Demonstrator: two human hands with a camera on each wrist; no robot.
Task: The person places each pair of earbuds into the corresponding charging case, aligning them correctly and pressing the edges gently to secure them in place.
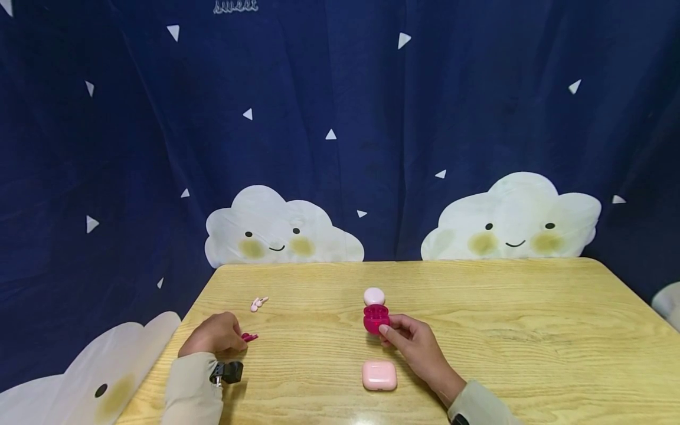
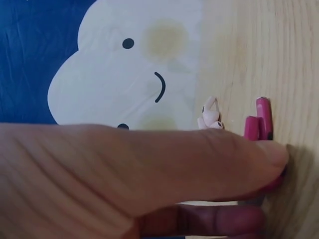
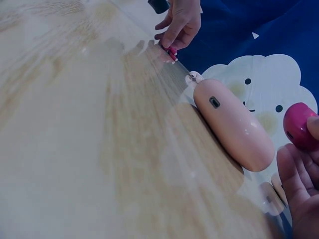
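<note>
At the table's left side, my left hand [image 1: 215, 334] has its thumb and fingers on two magenta earbuds [image 1: 249, 337]. Up close in the left wrist view, the thumb lies across the magenta earbuds [image 2: 264, 117] and their stems stick out past it. My right hand [image 1: 417, 347] grips an open magenta earbud case [image 1: 376, 323] by its right side, lid tipped back, thumb on the front. Just behind that case is a round pale pink case [image 1: 374, 296]. Nearer the front lies a closed pink case [image 1: 379, 376], large in the right wrist view.
A pair of pale pink earbuds [image 1: 258, 304] lies on the wooden table [image 1: 504, 330] beyond my left hand. A dark blue curtain [image 1: 372, 118] with clouds and triangles hangs behind the table and along its left edge.
</note>
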